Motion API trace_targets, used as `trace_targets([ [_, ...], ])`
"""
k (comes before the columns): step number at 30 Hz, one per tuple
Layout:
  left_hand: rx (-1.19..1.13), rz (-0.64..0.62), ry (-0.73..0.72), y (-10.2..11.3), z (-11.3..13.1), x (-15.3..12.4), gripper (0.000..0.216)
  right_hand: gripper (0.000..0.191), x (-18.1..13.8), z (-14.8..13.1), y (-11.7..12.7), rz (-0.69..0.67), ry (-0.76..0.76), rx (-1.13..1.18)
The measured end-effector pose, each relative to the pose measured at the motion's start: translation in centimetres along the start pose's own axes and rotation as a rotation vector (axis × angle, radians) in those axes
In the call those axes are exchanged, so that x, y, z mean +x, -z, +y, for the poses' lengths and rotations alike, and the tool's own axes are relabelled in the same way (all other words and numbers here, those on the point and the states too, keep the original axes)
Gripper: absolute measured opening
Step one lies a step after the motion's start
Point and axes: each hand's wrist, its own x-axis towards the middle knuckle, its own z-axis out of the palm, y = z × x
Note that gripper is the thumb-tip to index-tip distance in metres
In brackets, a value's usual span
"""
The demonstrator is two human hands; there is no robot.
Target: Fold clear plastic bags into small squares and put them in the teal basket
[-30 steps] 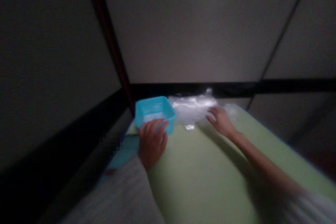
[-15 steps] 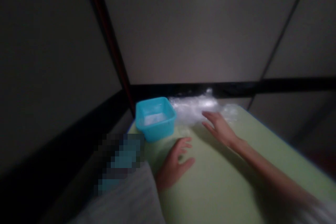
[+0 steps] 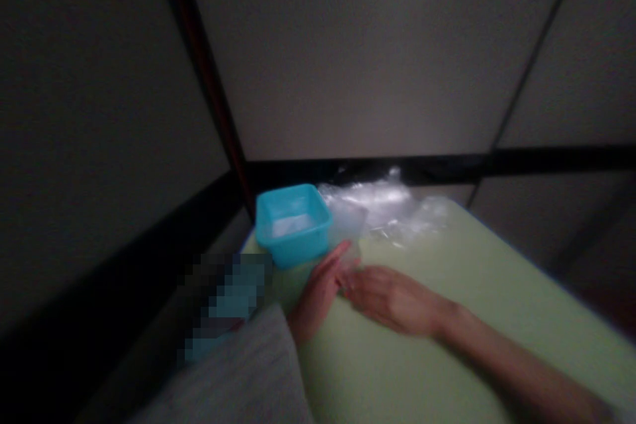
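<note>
My left hand (image 3: 318, 295) is beside the near right corner of the turquoise basin (image 3: 301, 248), its fingers together and curving toward the right. My right hand (image 3: 395, 298) meets it from the right, fingers closed, with the back of the hand facing up. Where the fingertips meet, a clear plastic bag (image 3: 352, 253) is pinched between the two hands. It is see-through and blurred, so its full outline is hard to make out. Something white (image 3: 293, 224) lies inside the basin.
Crumpled clear plastic (image 3: 382, 202) is spread along the back of the light green table (image 3: 407, 371), by the wall. A grey sleeve or cloth (image 3: 238, 377) covers the lower left. To its upper left is a pixelated patch (image 3: 233, 298).
My right hand has come back from the crumpled plastic, leftward and nearer, to meet my left hand. Both hands have closed from open, on the clear plastic bag. The basin has stayed put.
</note>
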Motion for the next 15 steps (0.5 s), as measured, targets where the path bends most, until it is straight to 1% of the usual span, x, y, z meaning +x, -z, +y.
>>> trace_targets([
  [2,0.011,0.042,-0.029,0.3,0.2,-0.1,0.045,0.031,-0.3,-0.2,0.3,-0.043,-0.011,0.058],
  [4,0.058,0.075,-0.071,0.5,0.5,-0.4,0.045,0.028,-0.9,0.2,0.6,-0.034,-0.106,0.145],
  [5,0.094,0.086,-0.092,0.5,0.7,-0.6,0.044,0.028,-1.2,0.6,0.6,0.002,-0.183,0.215],
  [7,0.192,0.089,-0.112,0.5,1.0,-0.9,0.038,0.030,-1.9,1.6,0.4,0.144,-0.381,0.432],
  [9,0.308,0.059,-0.090,0.4,1.3,-1.3,0.032,0.037,-2.5,2.9,-0.3,0.315,-0.570,0.764],
  [10,0.370,0.032,-0.073,0.3,1.3,-1.5,0.030,0.043,-2.8,3.5,-0.7,0.378,-0.628,0.929],
  [12,0.481,-0.001,-0.054,0.0,1.2,-1.8,0.022,0.053,-3.3,4.4,-1.3,0.447,-0.665,1.149],
  [13,0.524,-0.008,-0.053,-0.2,1.1,-2.0,0.017,0.054,-3.4,4.6,-1.5,0.461,-0.654,1.210],
  [15,0.584,-0.007,-0.068,-0.5,0.9,-2.2,0.010,0.051,-3.6,4.6,-1.6,0.479,-0.619,1.274],
])
